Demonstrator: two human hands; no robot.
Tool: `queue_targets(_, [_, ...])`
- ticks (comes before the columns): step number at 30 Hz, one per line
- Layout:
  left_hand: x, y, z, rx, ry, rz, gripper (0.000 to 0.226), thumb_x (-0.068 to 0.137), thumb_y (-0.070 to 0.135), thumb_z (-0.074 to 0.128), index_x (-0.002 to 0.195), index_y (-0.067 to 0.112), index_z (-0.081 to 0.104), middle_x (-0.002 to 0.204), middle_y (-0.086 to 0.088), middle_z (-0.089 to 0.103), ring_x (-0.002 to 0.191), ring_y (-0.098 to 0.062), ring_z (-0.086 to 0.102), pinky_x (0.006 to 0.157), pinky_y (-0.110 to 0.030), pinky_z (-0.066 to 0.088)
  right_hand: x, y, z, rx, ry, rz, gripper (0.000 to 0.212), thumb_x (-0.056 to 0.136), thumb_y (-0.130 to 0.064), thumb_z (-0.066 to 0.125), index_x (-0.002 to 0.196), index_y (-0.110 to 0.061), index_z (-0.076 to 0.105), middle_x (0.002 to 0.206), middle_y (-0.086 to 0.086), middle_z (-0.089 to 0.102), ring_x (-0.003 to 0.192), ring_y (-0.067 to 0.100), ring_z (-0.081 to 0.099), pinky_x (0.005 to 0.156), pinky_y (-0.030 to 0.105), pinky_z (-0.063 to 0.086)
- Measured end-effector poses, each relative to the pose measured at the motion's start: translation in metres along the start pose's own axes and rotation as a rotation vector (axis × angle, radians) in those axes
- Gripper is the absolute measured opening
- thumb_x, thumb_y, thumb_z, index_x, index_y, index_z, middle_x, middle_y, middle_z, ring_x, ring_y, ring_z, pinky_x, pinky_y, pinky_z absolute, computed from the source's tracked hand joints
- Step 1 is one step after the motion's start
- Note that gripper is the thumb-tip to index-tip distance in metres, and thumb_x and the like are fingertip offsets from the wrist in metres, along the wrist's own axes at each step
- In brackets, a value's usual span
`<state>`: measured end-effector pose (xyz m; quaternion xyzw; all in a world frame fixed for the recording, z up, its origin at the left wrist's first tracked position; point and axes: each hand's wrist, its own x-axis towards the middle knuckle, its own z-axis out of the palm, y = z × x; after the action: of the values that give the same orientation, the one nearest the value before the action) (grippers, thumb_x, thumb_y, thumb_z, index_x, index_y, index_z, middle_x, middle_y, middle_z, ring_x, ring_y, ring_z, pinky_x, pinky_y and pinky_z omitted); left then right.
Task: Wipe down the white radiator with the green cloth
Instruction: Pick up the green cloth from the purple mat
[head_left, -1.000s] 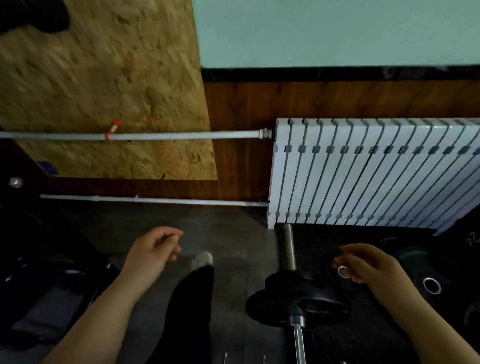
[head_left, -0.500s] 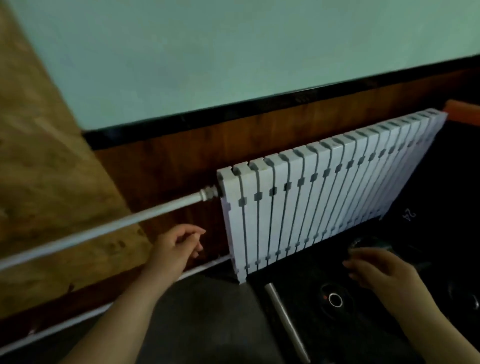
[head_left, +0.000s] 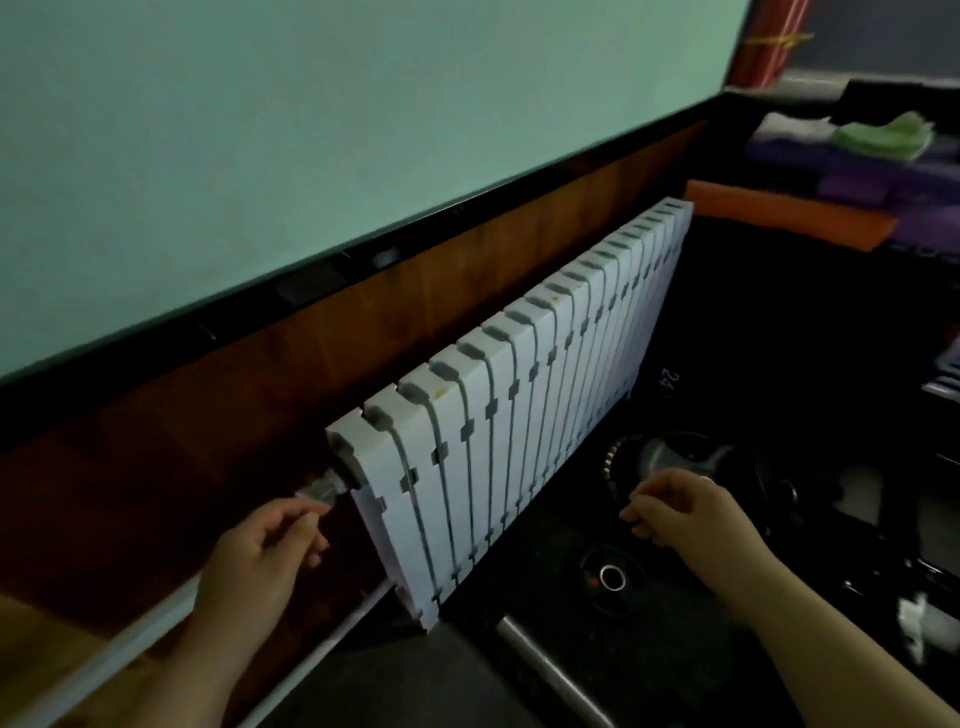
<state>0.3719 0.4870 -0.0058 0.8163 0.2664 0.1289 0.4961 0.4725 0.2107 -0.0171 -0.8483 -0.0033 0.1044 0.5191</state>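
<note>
Left hand (head_left: 260, 551) and right hand (head_left: 685, 512) hang empty, loosely curled. Fetching the far pale green cloth (head_left: 883, 136) risks tripping over black weight plates (head_left: 615, 597).

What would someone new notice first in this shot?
The long white radiator runs diagonally across the middle, against the wood-panelled wall. The left hand hovers empty by its near end, the right hand above dark weight plates. The green cloth lies far off, top right, on a purple pile.
</note>
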Motion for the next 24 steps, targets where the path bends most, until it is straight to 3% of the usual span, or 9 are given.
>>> queue_targets(6, [0.019,0.008,0.016,-0.001,-0.103,0.104,0.024,0.093,0.012,0.046,0.077,0.028,0.054,0.077,-0.003,0.058,0.073,-0.012,0.052,0.059,-0.021,0.034,0.017,0.005,-0.01,0.041,0.114,-0.009,0.023,0.088,-0.002,0.053,0.071,-0.017,0.054,0.065,-0.002,0.061,0.062,0.012,0.055,0.058,0.02,0.043])
queue_targets(12, [0.076,0.021,0.037,-0.091,-0.137,0.126,0.026,0.092,0.007,0.048,0.075,0.024,0.058,0.071,-0.006,0.058,0.07,-0.019,0.054,0.06,-0.023,0.04,0.053,0.008,-0.021,0.06,0.197,0.014,0.027,0.09,-0.001,0.051,0.073,-0.022,0.054,0.066,-0.002,0.061,0.064,0.015,0.057,0.059,0.021,0.044])
queue_targets(19, [0.143,0.047,0.084,-0.061,-0.294,0.163,0.027,0.092,0.007,0.048,0.075,0.025,0.058,0.071,-0.004,0.058,0.069,-0.016,0.054,0.061,-0.022,0.04,0.107,-0.002,-0.037,0.025,0.295,0.043,0.009,0.089,-0.003,0.054,0.083,-0.01,0.056,0.066,-0.006,0.056,0.062,0.008,0.052,0.054,0.013,0.043])
queue_targets(24, [0.189,0.074,0.117,-0.029,-0.434,0.209,0.025,0.092,0.007,0.048,0.076,0.024,0.059,0.073,-0.003,0.06,0.069,-0.011,0.054,0.057,-0.014,0.038,0.146,0.002,-0.047,0.028,0.309,0.109,0.023,0.089,-0.003,0.053,0.071,-0.017,0.054,0.063,-0.001,0.058,0.055,0.005,0.056,0.059,0.019,0.046])
